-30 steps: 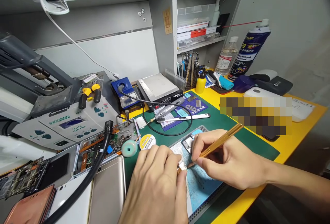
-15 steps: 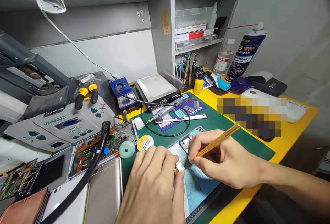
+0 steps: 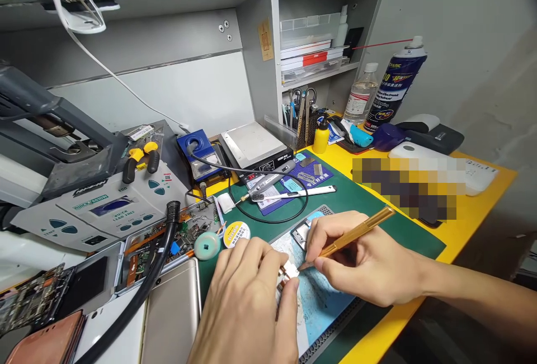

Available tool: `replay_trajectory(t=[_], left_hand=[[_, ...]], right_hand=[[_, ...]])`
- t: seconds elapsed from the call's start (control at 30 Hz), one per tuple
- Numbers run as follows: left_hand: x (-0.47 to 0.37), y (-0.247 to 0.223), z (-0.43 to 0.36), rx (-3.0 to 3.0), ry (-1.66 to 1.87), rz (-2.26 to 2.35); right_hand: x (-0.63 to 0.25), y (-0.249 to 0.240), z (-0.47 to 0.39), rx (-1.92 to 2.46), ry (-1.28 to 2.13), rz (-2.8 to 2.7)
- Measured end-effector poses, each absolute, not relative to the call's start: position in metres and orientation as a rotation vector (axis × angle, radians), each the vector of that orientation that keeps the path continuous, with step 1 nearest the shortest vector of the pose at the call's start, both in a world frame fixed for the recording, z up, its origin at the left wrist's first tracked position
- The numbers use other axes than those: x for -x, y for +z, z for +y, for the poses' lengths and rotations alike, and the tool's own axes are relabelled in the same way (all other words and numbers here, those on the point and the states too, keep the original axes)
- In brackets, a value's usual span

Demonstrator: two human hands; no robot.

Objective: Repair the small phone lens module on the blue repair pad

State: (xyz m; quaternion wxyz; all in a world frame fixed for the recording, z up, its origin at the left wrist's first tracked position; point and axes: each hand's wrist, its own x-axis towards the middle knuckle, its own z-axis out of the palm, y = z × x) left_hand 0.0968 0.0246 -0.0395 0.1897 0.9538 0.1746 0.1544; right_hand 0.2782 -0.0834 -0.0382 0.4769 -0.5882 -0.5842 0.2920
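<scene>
1. Head view, left hand (image 3: 247, 297): thumb and forefinger nearly closed, steadying between their tips a small white part (image 3: 291, 268); the remaining fingers are curled alongside.
2. Head view, right hand (image 3: 369, 266): fingers closed in a pen grip about a slender gold tool (image 3: 361, 231), its tip at the white part's right side; contact cannot be told.
3. Head view, support: the white part lies over the blue pad (image 3: 331, 316), which rests on the green mat (image 3: 356, 193) near the desk's (image 3: 377, 341) near yellow edge.
4. Head view, surroundings: a metal-and-black piece (image 3: 299, 235) sits toward the pad's far edge, just beside the right fingers.
</scene>
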Motion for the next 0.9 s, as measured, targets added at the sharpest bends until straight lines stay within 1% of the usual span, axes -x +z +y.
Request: replay_trajectory(t=[0.1,0.4,0.9], left_hand=[[-0.097,-0.039,0.025,-2.65,0.412,0.507],[-0.1,-0.037,0.017,-2.619,0.488,0.592],[-0.102,-0.039,0.014,-2.608,0.564,0.61]], right_hand=[[-0.278,-0.039,-0.084,1.453,0.645,-1.456],[-0.275,-0.04,-0.087,1.437,0.472,-1.541],[-0.275,-0.039,-0.087,1.438,0.475,-1.561]])
